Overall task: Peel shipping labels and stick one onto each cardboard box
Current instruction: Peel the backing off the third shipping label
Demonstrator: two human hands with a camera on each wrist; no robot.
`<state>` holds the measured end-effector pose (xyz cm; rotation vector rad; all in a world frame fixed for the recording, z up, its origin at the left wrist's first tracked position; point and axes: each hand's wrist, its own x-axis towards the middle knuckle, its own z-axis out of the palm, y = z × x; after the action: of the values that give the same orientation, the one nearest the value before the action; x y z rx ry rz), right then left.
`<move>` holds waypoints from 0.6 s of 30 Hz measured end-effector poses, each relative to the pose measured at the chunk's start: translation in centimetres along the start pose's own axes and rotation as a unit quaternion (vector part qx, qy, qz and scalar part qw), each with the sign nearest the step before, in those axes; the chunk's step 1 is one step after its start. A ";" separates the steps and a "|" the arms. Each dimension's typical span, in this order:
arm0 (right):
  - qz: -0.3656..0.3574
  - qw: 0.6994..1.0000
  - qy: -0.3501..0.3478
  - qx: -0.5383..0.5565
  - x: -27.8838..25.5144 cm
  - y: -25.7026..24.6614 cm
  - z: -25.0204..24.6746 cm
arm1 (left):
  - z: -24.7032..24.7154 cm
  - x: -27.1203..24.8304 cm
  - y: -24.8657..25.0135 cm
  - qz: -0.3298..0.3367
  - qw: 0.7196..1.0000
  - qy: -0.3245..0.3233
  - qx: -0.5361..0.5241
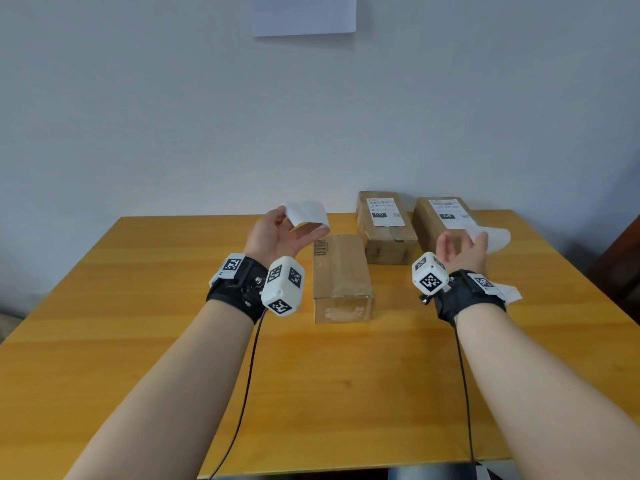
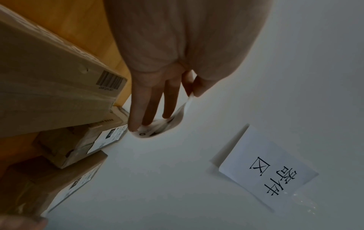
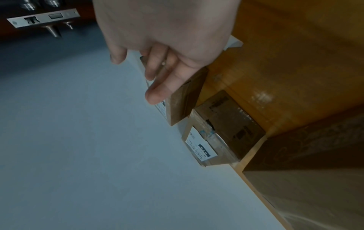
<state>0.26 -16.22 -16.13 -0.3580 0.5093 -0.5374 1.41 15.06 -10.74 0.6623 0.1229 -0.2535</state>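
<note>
A plain cardboard box (image 1: 341, 271) with no label lies mid-table, between my hands. Behind it sit two boxes, one (image 1: 386, 233) and another (image 1: 429, 223), each with a printed label on top. My left hand (image 1: 294, 225) is raised palm-up left of the plain box. Its thumb and forefinger pinch the edge of a curled white shipping label (image 1: 306, 214), whose printed face curls under the straight fingers (image 2: 157, 129). My right hand (image 1: 462, 242) hovers before the right rear box with relaxed fingers (image 3: 155, 93) and grips nothing. A blurred white sheet (image 1: 495, 239) shows just beyond it; contact is unclear.
The wooden table (image 1: 138, 306) ends at a pale wall. A white paper scrap (image 1: 507, 292) lies by my right wrist. A paper sign (image 1: 304, 15) hangs on the wall. A dark door with a metal lock plate (image 3: 43, 18) stands at the right.
</note>
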 end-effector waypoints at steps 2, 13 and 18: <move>0.025 1.000 -0.004 -0.005 0.5 0.1 -0.1 | 0.0 0.1 -0.1 -0.002 1.000 0.005 0.000; 0.027 0.865 -0.265 -0.424 -5.3 3.7 5.6 | 0.6 -0.4 -0.6 -0.078 0.996 -0.044 -0.026; -0.125 0.682 -0.411 -0.592 -7.4 5.3 6.2 | 0.5 -0.6 -0.4 -0.110 0.991 -0.059 -0.054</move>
<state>0.23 -6.62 -10.75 -1.8594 -0.1738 -0.1741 0.74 14.57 -10.41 0.5248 0.0955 -0.4945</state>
